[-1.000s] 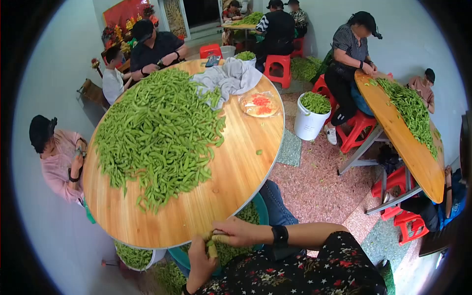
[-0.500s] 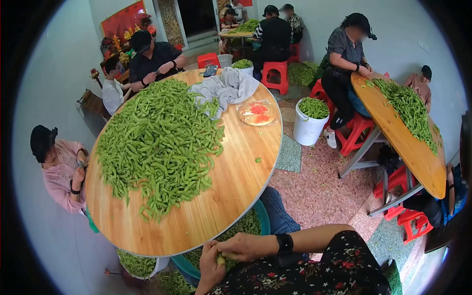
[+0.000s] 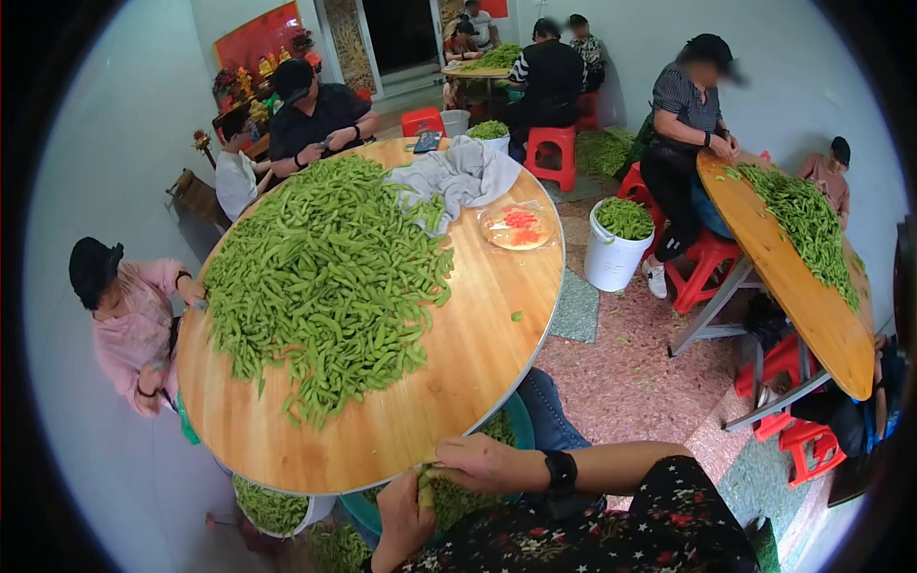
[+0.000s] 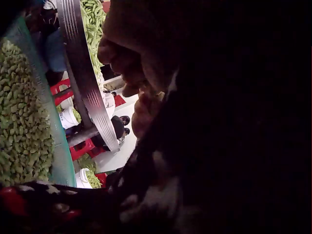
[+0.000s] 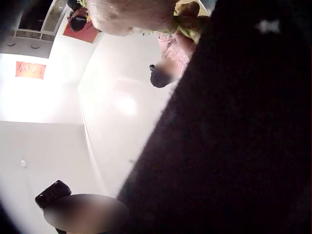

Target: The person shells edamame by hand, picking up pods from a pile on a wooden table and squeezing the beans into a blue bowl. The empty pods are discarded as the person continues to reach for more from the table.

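In the head view, my left hand (image 3: 403, 511) and right hand (image 3: 480, 462) meet over a teal basin (image 3: 524, 422) just below the table's near edge. Their fingertips pinch a small green soybean pod (image 3: 429, 475) between them; fingers hide most of it. Something yellow-green covers the left thumb (image 3: 426, 495). Shelled green beans (image 4: 24, 112) fill the basin in the left wrist view, where my left hand is dark and its fingers curl. In the right wrist view, the back of my right hand (image 5: 131, 14) shows at the top, and dark cloth blocks much of the picture.
A big heap of pods (image 3: 325, 277) covers much of the round wooden table (image 3: 487, 363). A grey cloth (image 3: 454, 177) and a bagged round item (image 3: 517, 227) lie behind. White buckets (image 3: 616, 263) and red stools (image 3: 551, 158) stand about. Several people sit working at tables.
My hands came close together over the basin, then drew slightly apart. The person in pink at the left has reached one hand to the heap. The head view has shifted slightly.
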`<act>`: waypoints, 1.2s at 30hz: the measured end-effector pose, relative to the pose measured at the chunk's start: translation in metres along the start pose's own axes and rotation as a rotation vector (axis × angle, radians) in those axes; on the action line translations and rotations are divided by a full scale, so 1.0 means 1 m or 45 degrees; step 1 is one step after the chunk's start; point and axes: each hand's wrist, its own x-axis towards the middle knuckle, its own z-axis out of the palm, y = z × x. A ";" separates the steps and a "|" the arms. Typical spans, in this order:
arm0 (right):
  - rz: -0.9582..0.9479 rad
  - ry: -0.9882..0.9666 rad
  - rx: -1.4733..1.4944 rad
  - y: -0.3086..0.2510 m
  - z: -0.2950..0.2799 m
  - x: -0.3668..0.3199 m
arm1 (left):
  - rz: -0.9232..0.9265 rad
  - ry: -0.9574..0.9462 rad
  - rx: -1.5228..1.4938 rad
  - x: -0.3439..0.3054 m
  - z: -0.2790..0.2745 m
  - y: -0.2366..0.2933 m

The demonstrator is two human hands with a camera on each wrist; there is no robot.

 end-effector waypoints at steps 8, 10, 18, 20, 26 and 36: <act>0.134 -0.130 0.239 0.013 0.003 -0.006 | 0.160 -0.150 -0.068 -0.001 -0.004 -0.008; 0.201 -0.159 0.292 0.013 0.003 -0.006 | 0.180 -0.165 -0.092 -0.003 -0.001 -0.010; 0.267 -0.243 0.437 0.009 0.004 -0.003 | 0.269 -0.129 -0.188 -0.006 -0.002 -0.018; 0.339 -0.254 0.402 0.011 0.001 -0.001 | 0.282 -0.119 -0.119 -0.003 -0.005 -0.014; 0.349 -0.303 0.276 -0.001 -0.003 0.008 | 0.233 -0.049 0.258 0.003 -0.016 0.011; 0.450 -0.400 0.480 0.009 0.000 0.004 | 0.307 -0.154 0.257 -0.002 -0.018 0.006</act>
